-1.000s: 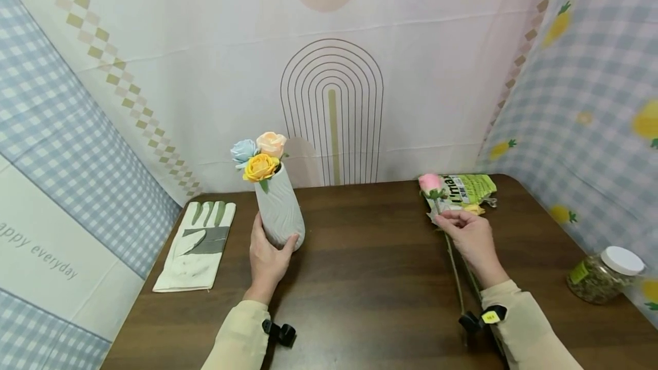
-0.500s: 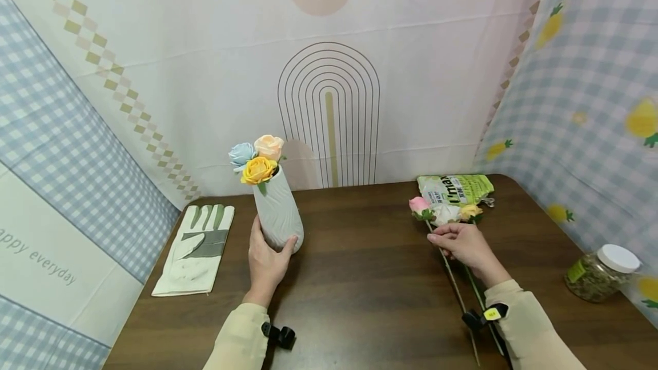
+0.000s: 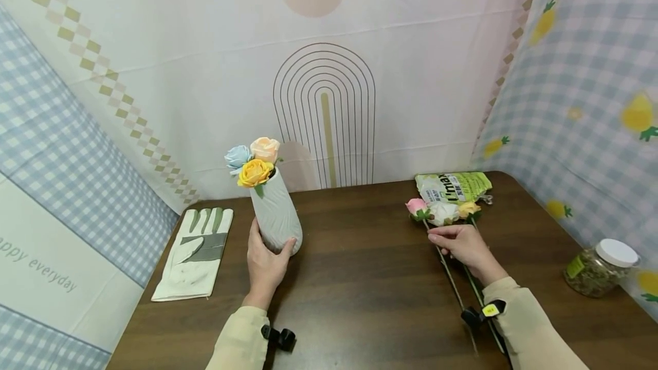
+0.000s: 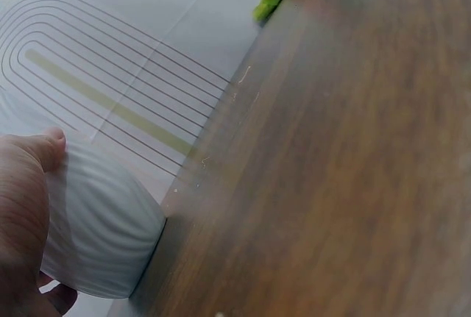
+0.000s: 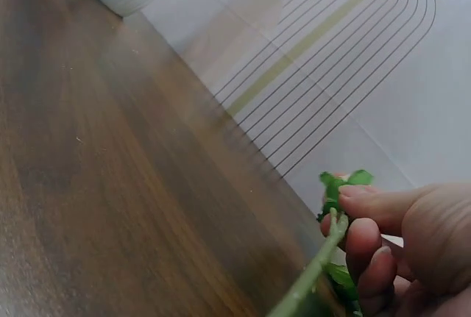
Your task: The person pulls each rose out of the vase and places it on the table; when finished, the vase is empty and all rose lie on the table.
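Note:
My left hand [image 3: 267, 264] grips the lower part of a white ribbed vase [image 3: 277, 213], thumb on its right side. Out of the vase's mouth rise a blue rose [image 3: 239, 156], a peach rose [image 3: 265, 149] and a yellow rose [image 3: 256, 173]. Over on the right, my right hand [image 3: 465, 247] pinches the stem of a pink rose [image 3: 417, 206] just below its head. A white rose [image 3: 443, 213] and a pale yellow rose [image 3: 469, 210] lie beside it. In the right wrist view, thumb and fingers close on the green stem [image 5: 309, 280] below the leaves.
A white and grey work glove [image 3: 195, 256] lies flat at the left. Behind the loose roses is a green printed packet [image 3: 470, 186]. A jar with a white lid [image 3: 601, 267] stands at the right edge of the brown table [image 3: 354, 290].
My right hand has come down and slightly left with the pink rose, whose head now lies lower, beside the white one. My left hand still holds the vase; the head view has shifted slightly.

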Motion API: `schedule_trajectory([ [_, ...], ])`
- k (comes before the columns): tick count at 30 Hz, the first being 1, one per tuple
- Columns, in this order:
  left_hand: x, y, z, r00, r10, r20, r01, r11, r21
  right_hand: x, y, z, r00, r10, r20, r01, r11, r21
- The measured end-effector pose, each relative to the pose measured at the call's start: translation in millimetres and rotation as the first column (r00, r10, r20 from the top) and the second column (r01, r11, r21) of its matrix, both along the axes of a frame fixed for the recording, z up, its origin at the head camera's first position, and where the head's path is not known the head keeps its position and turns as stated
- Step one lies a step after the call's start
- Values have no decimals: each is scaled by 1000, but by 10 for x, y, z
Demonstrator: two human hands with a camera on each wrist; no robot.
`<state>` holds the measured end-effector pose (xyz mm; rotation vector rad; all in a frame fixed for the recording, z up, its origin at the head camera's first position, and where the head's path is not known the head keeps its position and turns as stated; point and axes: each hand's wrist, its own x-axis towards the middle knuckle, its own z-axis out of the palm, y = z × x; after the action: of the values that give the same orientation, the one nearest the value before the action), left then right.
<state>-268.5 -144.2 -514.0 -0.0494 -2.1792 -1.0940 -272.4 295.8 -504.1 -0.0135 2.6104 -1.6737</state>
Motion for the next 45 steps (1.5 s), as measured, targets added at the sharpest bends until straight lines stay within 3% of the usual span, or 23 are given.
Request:
schedule_trajectory([
  [6, -8, -1, -12, 1000, 1, 10, -1, 1000, -4, -11, 27, -31, 998, 33, -51, -31, 999, 27],
  [12, -4, 0, -8, 1000, 0, 17, 0, 1000, 3, -40, 53, -73, 992, 51, -118, -32, 987, 157],
  [25, 2, -2, -7, 1000, 7, 22, -7, 1000, 9, -63, 78, -120, 993, 67, -100, -28, 938, 344],
  [45, 15, 12, 13, 1000, 5, -7, -5, 1000, -1, -61, 66, -141, 981, 130, -146, -76, 942, 327],
])
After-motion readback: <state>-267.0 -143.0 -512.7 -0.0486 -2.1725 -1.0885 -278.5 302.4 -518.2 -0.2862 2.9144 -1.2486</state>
